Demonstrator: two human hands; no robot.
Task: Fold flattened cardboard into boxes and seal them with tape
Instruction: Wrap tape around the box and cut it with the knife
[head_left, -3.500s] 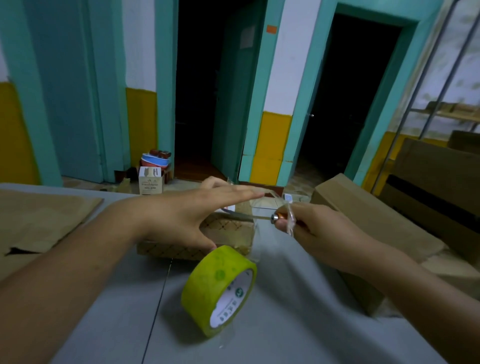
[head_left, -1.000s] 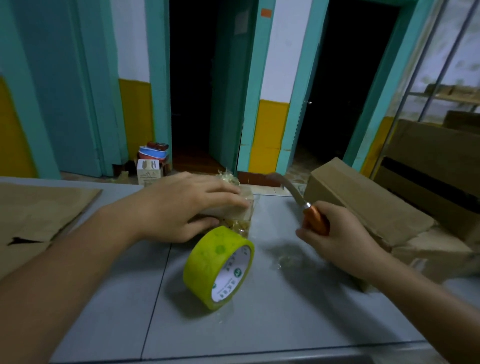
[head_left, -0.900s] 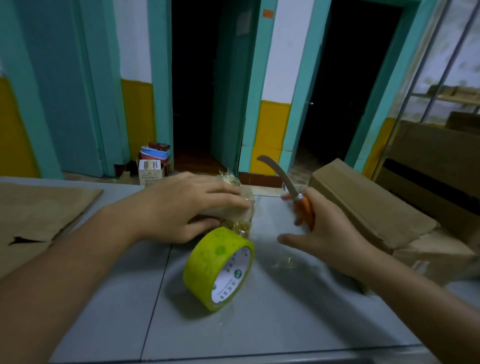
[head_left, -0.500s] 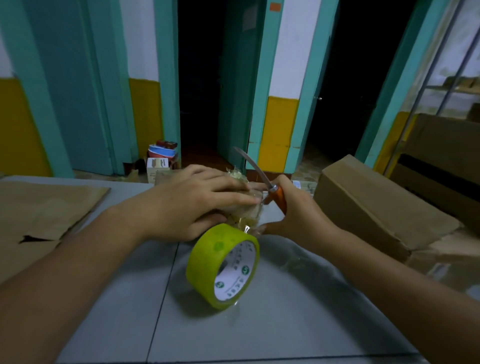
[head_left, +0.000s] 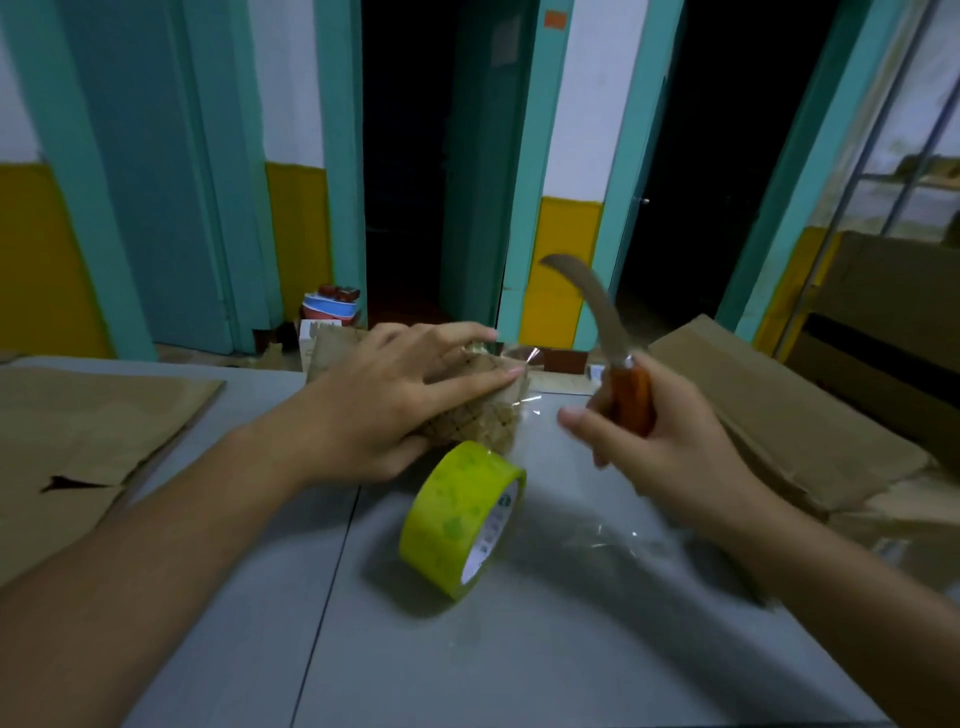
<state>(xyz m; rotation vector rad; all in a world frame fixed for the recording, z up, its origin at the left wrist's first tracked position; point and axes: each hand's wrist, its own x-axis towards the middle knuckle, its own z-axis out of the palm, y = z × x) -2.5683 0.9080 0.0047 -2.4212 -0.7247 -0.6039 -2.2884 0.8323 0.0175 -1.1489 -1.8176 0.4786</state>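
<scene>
Evidently mid-sealing, the left hand (head_left: 384, 410) presses flat on the small box (head_left: 478, 415) while the right hand (head_left: 670, 441) grips the knife (head_left: 626, 397), so smoothing the loose tape end (head_left: 524, 364) seems next.

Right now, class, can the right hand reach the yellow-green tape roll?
Probably yes, nothing lies between; but the right hand grips the orange-handled curved knife, so grasping the yellow-green tape roll looks awkward.
</scene>
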